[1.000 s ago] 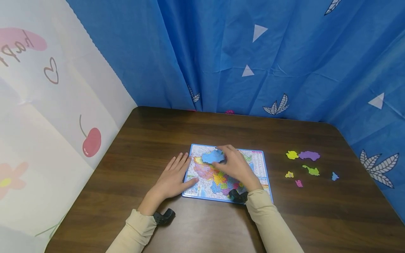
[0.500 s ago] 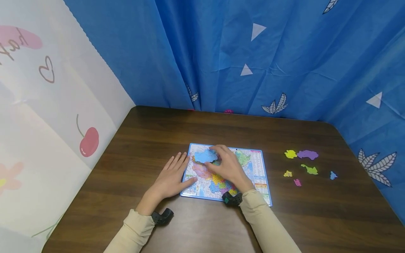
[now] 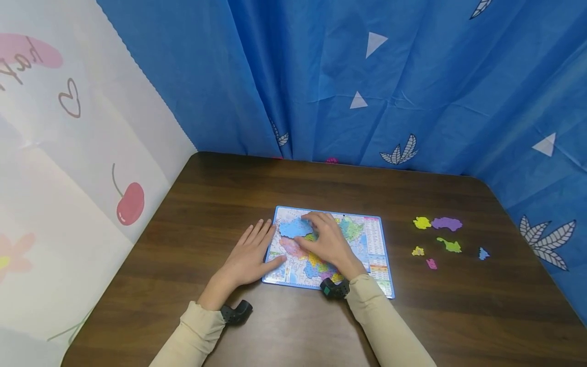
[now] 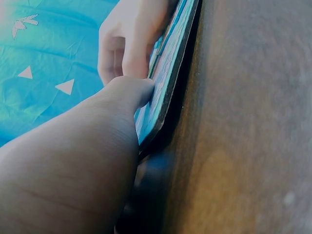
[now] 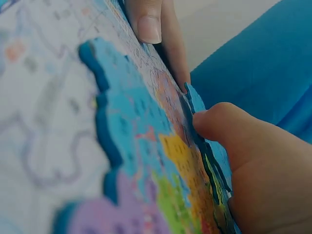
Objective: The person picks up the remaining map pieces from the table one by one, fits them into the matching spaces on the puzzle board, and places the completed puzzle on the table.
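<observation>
A map puzzle board (image 3: pixel 376 239) with a blue rim lies on the table, bearing many coloured pieces. My right hand (image 3: pixel 330 244) reaches over it and holds a large blue puzzle piece (image 3: pixel 290 228) at the board's upper left, thumb on the near edge and fingers on the far edge. In the right wrist view the thumb (image 5: pixel 214 122) presses against this piece's side, close over the map. My left hand (image 3: pixel 249 257) rests flat with fingers spread along the board's left edge, its thumb lying on the lower left corner.
Loose puzzle pieces lie on the table right of the board: a yellow one (image 3: pixel 421 223) beside a purple one (image 3: pixel 447 224), a green one (image 3: pixel 450 246), a small yellow one (image 3: pixel 418 251), a pink one (image 3: pixel 431 263) and a small blue one (image 3: pixel 483 253). A blue curtain (image 3: pixel 321 127) hangs behind.
My right hand has carried the blue puzzle piece left across the board and brought it down closer to the surface at the upper left. The left hand has stayed in place.
</observation>
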A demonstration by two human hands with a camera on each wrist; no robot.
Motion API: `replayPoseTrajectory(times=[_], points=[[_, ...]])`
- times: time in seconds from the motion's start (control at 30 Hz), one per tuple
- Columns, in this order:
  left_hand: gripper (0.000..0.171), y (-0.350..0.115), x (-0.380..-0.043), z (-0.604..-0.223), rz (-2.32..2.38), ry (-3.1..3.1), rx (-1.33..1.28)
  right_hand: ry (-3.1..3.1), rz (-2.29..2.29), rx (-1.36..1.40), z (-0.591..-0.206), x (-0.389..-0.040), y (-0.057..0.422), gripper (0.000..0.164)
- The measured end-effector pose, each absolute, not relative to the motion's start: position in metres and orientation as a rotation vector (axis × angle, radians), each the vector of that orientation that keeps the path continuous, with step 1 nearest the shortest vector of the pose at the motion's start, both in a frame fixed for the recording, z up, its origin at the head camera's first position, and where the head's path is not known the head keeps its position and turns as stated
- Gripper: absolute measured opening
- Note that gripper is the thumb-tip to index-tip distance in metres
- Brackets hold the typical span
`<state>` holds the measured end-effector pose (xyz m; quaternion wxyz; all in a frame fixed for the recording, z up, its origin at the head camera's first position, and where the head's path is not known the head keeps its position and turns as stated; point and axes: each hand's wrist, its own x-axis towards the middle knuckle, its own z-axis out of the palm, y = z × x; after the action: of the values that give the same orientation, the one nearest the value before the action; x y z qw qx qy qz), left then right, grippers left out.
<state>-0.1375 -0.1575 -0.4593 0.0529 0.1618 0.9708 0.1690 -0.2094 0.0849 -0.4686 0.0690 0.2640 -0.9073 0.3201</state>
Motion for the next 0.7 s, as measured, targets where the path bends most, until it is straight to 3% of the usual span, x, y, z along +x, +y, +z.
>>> replayPoseTrajectory(times=[0.7], points=[[0.09,-0.1569,-0.1372,-0.4566,0.523,2.95,0.493,-2.833,0.9,0.797,-0.4668,-0.2087,0.0827,0.053]])
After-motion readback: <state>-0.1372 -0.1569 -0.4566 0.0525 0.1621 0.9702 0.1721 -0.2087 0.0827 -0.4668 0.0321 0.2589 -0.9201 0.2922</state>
